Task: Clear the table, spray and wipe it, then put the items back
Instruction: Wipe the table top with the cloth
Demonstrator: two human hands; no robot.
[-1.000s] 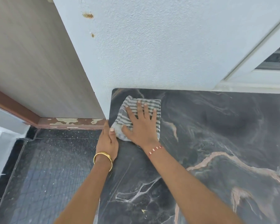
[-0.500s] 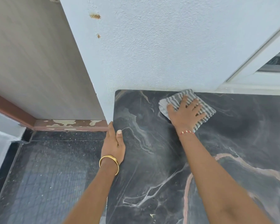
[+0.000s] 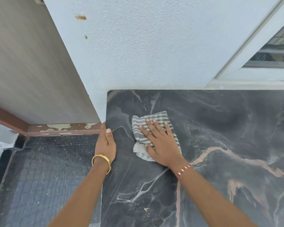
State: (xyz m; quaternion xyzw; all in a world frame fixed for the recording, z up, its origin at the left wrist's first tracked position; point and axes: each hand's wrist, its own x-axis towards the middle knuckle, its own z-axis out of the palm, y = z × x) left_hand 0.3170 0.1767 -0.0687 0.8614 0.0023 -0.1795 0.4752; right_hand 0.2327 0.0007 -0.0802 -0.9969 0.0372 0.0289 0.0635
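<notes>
Dark marble table meets a white wall. Near its left edge, the right hand presses flat, fingers spread, on a striped cloth; the left hand seemingly clasps that edge.

one table, one cloth, two hands, one bangle

Dark marble table, pale pink and white veins running across it, far edge tight against the wall. One striped cloth lies crumpled on it, toward the far left corner. The right hand presses flat on that cloth; the left hand grips the table's left edge.
</notes>
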